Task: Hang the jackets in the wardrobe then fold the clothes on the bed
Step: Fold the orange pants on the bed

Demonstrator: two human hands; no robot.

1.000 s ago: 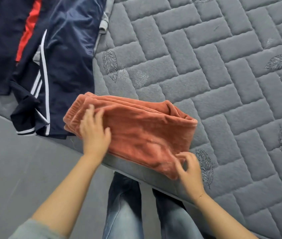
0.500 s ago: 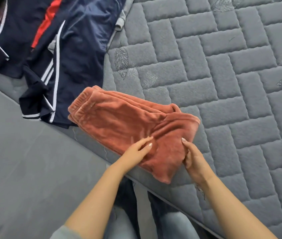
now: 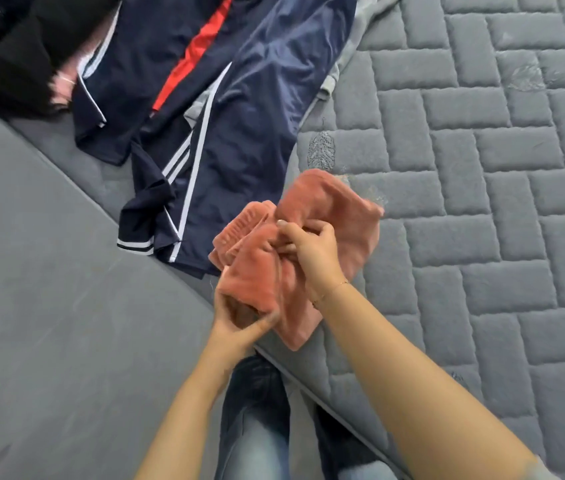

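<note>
The soft, salmon-orange fleece garment [image 3: 336, 216] lies bunched at the near edge of the grey quilted bed [image 3: 482, 188], gathered into a loose wad between both hands. The left hand [image 3: 239, 323] clasps the lower near corner of the fleece, its thumb lying across the front of the cloth and its fingers curled beneath it, so this grip is grasping the fabric. The right hand [image 3: 312, 251] sits just beyond and above the left grip, knuckles up, its fingers curled and pinching a fold at the middle of the wad; this grip too is clenched on the fleece. A thin gold bracelet [image 3: 331, 294] circles the right wrist. The ribbed cuff or waistband end of the fleece pokes out to the left of the right grip, and a flap of the cloth spreads away to its right over the quilt.

Just to the left of both grips, touching the fleece at its edge, lie dark navy satin track trousers with white side stripes [image 3: 239, 133], spread flat on the bed. Further left of them lies a navy garment with a red panel [image 3: 156, 64], and beyond it a black fuzzy garment [image 3: 21, 46] in the far corner. Below the grips, the person's blue denim legs [image 3: 257, 427] stand against the bed edge on the grey floor [image 3: 66, 323]
</note>
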